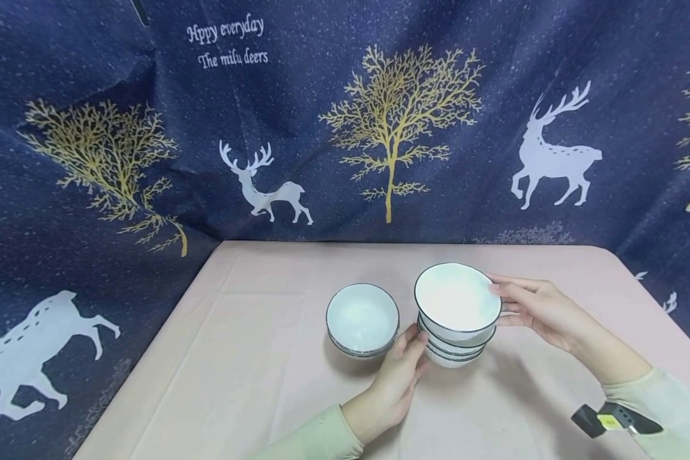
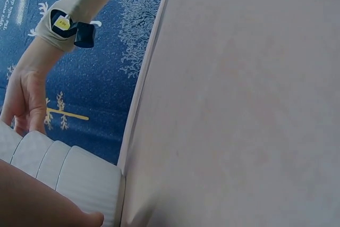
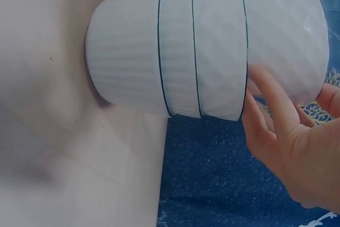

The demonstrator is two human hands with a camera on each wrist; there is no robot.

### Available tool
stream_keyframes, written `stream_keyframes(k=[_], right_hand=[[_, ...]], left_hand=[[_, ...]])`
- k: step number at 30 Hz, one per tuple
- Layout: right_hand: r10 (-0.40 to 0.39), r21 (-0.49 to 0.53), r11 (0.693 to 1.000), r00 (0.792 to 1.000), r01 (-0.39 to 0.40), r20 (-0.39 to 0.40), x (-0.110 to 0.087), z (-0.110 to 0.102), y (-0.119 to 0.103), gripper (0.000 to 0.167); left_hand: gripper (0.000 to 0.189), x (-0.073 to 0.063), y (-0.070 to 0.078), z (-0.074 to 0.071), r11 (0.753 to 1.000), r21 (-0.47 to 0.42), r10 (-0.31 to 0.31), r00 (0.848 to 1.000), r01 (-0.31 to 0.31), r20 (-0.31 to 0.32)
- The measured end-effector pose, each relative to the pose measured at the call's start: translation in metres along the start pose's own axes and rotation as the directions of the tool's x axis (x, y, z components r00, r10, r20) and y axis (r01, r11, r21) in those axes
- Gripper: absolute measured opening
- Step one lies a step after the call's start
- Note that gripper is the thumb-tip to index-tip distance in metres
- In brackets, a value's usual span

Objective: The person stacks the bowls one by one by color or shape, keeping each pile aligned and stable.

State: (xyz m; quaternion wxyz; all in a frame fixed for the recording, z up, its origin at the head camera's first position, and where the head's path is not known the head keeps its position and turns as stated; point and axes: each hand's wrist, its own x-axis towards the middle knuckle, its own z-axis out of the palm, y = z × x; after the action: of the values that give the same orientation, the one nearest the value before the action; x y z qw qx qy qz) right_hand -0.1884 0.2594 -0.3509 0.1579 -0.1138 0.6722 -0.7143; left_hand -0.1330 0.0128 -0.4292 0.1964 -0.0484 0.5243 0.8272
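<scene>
Several white bowls with dark rims form a stack [image 1: 452,361] right of the table's middle; the right wrist view shows ribbed and faceted outsides. Tilted at the top is a white bowl [image 1: 457,297], its faceted side [image 3: 287,30] rising from the bowl below. My right hand [image 1: 543,313] holds this top bowl from the right, thumb over the rim and fingers lower on its outside. From the left, my left hand [image 1: 388,390] grips the side of the lower stack, with fingertips at the rims. Left of that hand is a shorter stack of white bowls [image 1: 362,317].
A pale pink cloth covers the table [image 1: 253,358]. Behind it hangs a dark blue curtain [image 1: 345,191] printed with deer and gold trees. The right sleeve carries a strapped black device [image 1: 615,418] with a yellow label.
</scene>
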Motion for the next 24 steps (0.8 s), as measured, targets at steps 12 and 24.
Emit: stream_keyframes(k=[12,24], right_hand=[[-0.009,-0.088,0.996,0.999,0.005,-0.047,0.0006,0.0050,-0.0036,0.022],[0.023,-0.182,0.982,0.993,-0.044,-0.113,0.0009,0.0058,-0.0093,0.026]], left_hand=[[0.077,0.0012,-0.0014,0.0001,1.000,-0.004,-0.001,1.000,0.001,-0.017],[0.076,0.0020,-0.0012,0.0001,1.000,-0.011,-0.005,1.000,0.004,-0.013]])
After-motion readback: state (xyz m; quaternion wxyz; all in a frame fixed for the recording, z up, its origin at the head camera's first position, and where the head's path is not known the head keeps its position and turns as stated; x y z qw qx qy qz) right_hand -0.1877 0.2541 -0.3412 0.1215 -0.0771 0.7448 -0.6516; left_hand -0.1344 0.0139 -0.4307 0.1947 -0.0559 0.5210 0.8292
